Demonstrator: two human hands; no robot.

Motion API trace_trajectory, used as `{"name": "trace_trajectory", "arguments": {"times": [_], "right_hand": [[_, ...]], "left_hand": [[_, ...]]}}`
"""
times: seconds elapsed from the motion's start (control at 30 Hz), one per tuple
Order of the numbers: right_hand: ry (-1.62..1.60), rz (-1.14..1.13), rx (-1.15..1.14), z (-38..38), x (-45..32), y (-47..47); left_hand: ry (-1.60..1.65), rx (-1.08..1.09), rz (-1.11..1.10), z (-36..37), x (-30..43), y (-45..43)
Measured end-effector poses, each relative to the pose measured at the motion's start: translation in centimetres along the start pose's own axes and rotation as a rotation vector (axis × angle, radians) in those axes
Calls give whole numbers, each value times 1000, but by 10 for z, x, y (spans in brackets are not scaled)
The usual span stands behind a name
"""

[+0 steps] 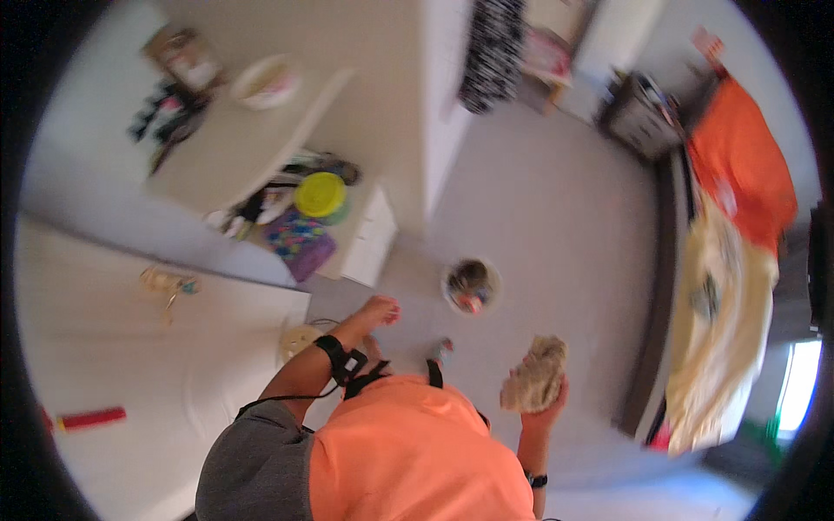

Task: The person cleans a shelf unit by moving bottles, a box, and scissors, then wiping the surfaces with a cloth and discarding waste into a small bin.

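My right hand (559,396) holds a bunched beige, crumpled cloth-like thing (535,376) out over the floor, its fingers partly hidden behind it. My left hand (380,311) is in front of my body on the left, with its fingers curled. Small red spots show at its fingertips, but blur hides whether anything lies inside. On the floor between and beyond my hands stands a round, pale-rimmed bin (496,286) with dark and red items in it.
A white door (241,391) with a brass-coloured handle (166,283) is at left. Beyond it, shelves (260,176) hold a yellow-lidded tub (320,195) and a bowl (266,82). A bed with a rumpled yellow cover (717,338) and orange cloth (743,156) stands at right, near a drawer unit (642,124).
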State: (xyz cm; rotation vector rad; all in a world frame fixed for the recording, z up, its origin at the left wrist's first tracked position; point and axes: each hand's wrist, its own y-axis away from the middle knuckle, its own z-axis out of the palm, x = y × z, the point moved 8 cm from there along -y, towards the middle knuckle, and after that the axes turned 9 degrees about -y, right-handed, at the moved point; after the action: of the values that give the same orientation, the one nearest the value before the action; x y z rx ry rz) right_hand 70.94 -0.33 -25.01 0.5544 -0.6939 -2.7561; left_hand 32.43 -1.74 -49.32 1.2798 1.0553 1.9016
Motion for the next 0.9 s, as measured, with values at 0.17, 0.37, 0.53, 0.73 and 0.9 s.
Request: {"name": "trace_trajectory", "arguments": {"times": [0.17, 0.37, 0.53, 0.73, 0.9], "right_hand": [[71, 179, -276, 69, 62, -34], [725, -287, -536, 190, 138, -67], [1168, -575, -519, 239, 191, -72], [-44, -93, -529, 280, 237, -57], [353, -299, -474, 250, 211, -84]], "left_hand": [[-200, 131, 192, -37, 87, 117], [-822, 20, 944, -46, 255, 341], [-1016, 592, 1205, -114, 370, 450], [-1454, 1067, 1423, -145, 470, 425], [-1631, 936, 1015, -127, 521, 372]]}}
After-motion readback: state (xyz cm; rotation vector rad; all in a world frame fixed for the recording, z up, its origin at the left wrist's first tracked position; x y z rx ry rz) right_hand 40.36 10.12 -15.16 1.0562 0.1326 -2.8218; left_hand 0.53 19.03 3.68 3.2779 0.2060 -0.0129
